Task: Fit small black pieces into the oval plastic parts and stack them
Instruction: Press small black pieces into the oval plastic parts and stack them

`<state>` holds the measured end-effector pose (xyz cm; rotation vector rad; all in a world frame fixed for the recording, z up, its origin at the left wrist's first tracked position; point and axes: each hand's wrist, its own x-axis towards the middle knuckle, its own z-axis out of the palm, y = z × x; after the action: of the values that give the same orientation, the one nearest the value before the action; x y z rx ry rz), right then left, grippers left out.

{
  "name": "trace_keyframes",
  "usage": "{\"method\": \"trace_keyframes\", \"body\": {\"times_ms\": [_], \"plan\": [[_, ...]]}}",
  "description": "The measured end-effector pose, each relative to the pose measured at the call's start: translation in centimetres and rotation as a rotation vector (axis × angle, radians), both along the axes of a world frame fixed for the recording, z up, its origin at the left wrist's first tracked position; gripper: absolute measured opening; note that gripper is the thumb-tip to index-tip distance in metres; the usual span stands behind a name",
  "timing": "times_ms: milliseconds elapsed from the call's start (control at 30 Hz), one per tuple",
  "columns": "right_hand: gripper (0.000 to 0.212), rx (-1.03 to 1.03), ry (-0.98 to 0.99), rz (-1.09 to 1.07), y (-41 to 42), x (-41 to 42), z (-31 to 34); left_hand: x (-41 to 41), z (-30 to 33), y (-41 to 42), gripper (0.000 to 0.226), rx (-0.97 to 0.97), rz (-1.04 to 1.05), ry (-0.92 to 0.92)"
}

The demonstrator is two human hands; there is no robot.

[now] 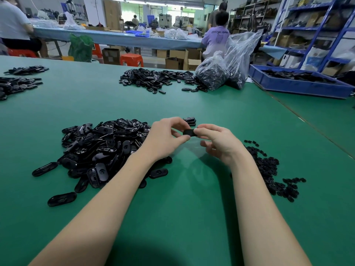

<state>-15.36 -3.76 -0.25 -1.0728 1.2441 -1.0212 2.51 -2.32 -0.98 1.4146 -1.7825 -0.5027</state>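
Both hands hold one oval part above the green table.

The left hand [169, 135] and right hand [217, 140] pinch the oval part [189, 132] between thumbs and fingertips, one at each end, the other fingers loosely curled. Left of the part lies the heap of oval parts [99, 150]; right of it, the small black pieces [269, 169]; just behind it, a short stack [189, 121]. The table [182, 217] spreads beneath.

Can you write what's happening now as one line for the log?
step: fitting | left hand: pinches oval part | right hand: pinches same part | stack: behind hands | ovals pile: left | small pieces: right
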Motion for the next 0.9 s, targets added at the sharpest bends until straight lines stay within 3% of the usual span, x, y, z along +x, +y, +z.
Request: {"method": "trace_keyframes", "body": {"times_ms": [133, 433, 733, 900], "plan": [[0.030, 0.028, 0.129, -0.057, -0.3, 0.0, -0.3, -0.7, -0.1, -3.2, 0.016, 0.005, 0.130, -0.035], [0.011, 0.028, 0.260, 0.058, -0.7, 0.1, -0.8, -3.0, 0.4, -11.0, 0.017, 0.245, 0.389, -0.048], [0.013, 0.017, 0.277, 0.062, -0.7, 0.2, -0.9, -2.3, 0.5, -9.9, 0.023, 0.224, 0.331, 0.092], [0.007, -0.059, 0.321, 0.091, -0.6, 0.2, -1.0, 0.3, 2.4, -4.4, 0.020, 0.334, -0.002, 0.350]]}}
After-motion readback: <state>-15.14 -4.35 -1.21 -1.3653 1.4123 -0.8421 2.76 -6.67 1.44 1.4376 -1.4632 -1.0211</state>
